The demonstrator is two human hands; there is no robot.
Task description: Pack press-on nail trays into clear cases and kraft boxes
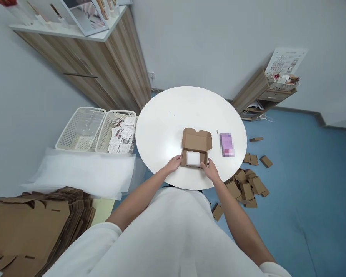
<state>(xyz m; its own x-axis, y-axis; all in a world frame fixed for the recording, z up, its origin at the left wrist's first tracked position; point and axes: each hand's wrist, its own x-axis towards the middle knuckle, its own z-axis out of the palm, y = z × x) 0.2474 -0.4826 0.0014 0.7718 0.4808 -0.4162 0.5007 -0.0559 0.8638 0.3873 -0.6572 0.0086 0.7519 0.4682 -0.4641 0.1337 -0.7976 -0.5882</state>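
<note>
A small brown cardboard box (pixel 197 139) stands on the white round table (pixel 167 111) with its lid raised at the back. Inside it lies a white wrapped packet (pixel 193 159), toward the left of the box. My left hand (pixel 173 164) grips the box's left wall near the front corner. At the right front corner, my right hand (pixel 210 170) holds the other side, its thumb over the edge near the packet. A purple and pink item (pixel 227 144), blurred out, lies on the table to the right of the box.
Folded small boxes (pixel 246 186) are heaped on the blue floor at right. On the left are a white basket (pixel 82 129), another basket with paper cards (pixel 122 134), white wrapping sheets (pixel 86 169) and stacked flat cardboard (pixel 31 227). A wooden cabinet (pixel 123 57) rises behind.
</note>
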